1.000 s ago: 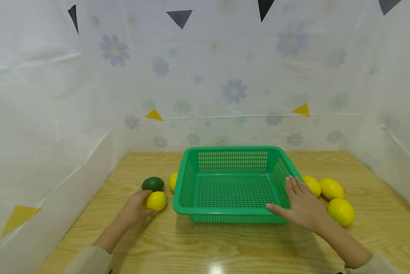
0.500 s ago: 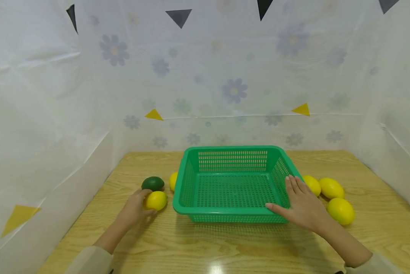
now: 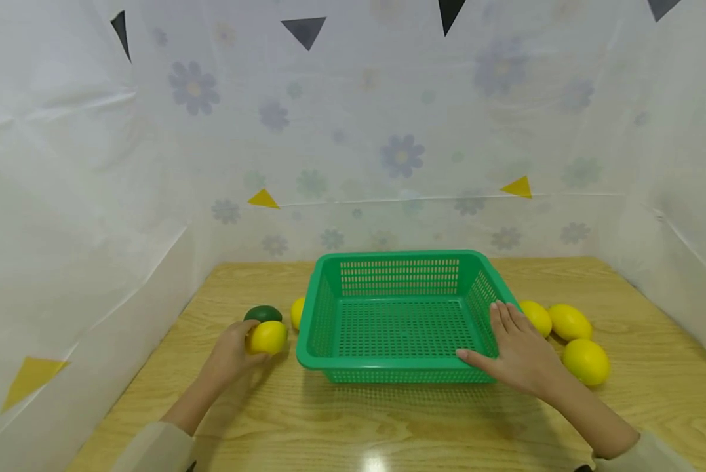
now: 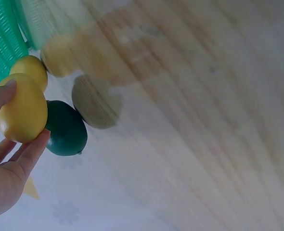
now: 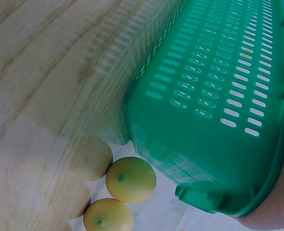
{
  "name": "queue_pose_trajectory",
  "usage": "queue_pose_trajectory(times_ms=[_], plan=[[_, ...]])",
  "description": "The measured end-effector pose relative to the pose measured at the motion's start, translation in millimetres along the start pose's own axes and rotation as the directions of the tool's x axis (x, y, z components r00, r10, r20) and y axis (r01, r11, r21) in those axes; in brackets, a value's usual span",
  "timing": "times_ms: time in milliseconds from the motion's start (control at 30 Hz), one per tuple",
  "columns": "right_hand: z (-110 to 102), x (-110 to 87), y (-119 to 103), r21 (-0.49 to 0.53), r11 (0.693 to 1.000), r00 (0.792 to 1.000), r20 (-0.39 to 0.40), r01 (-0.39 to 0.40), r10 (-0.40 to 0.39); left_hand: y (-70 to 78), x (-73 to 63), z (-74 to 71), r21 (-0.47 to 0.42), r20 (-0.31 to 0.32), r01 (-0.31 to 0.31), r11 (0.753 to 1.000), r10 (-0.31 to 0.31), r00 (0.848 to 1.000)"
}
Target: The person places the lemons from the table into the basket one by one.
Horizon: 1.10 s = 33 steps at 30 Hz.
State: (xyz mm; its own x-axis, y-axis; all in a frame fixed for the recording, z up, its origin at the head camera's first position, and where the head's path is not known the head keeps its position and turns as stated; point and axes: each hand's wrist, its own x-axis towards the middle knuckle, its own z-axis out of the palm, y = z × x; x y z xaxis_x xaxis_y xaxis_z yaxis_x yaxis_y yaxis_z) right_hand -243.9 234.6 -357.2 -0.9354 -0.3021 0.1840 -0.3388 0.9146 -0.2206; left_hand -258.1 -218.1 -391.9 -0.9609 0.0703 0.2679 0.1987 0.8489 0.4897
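The left hand (image 3: pixel 233 354) pinches a smooth, yellow, oval lemon (image 3: pixel 268 338) between thumb and fingers. Half a second ago the lemon sat lower in the head view; now it overlaps more of the dark green, egg-shaped avocado (image 3: pixel 263 314) behind it. The right hand (image 3: pixel 520 357) has stayed put on the green, rectangular, slatted plastic basket (image 3: pixel 388 363), straight fingers together over the right rim, thumb spread to the near rim.

A narrow strip of the light wood-grain table (image 3: pixel 388 423) shows between the held lemon and the basket's left rim; farther back, another yellow lemon (image 3: pixel 297 314) is beside that wall. Three yellow lemons (image 3: pixel 587 362) lie close together off the right side. Wood stretches in front of the basket.
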Motion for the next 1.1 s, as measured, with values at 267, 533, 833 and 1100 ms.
queue_pose_trajectory(times_ms=[267,533,833,1100], plan=[[0.0,0.1,-0.6,-0.008,1.0,1.0,-0.008,0.004,-0.004,4.4,2.9,-2.1,-0.034,-0.017,-0.003,0.999,0.002,1.0],[0.4,0.1,-1.0,-0.011,1.0,1.0,-0.006,0.001,-0.001,9.3,4.5,-6.6,-0.03,-0.044,-0.003,1.0,0.002,0.999],[1.9,0.2,-0.7,-0.001,1.0,1.0,-0.004,-0.008,0.008,15.1,7.2,-12.7,-0.024,-0.076,-0.022,0.999,0.02,0.997],[1.6,0.5,-0.7,-0.013,1.0,1.0,-0.014,-0.003,0.003,17.4,10.7,-16.7,-0.018,-0.084,-0.009,1.0,0.008,0.996]])
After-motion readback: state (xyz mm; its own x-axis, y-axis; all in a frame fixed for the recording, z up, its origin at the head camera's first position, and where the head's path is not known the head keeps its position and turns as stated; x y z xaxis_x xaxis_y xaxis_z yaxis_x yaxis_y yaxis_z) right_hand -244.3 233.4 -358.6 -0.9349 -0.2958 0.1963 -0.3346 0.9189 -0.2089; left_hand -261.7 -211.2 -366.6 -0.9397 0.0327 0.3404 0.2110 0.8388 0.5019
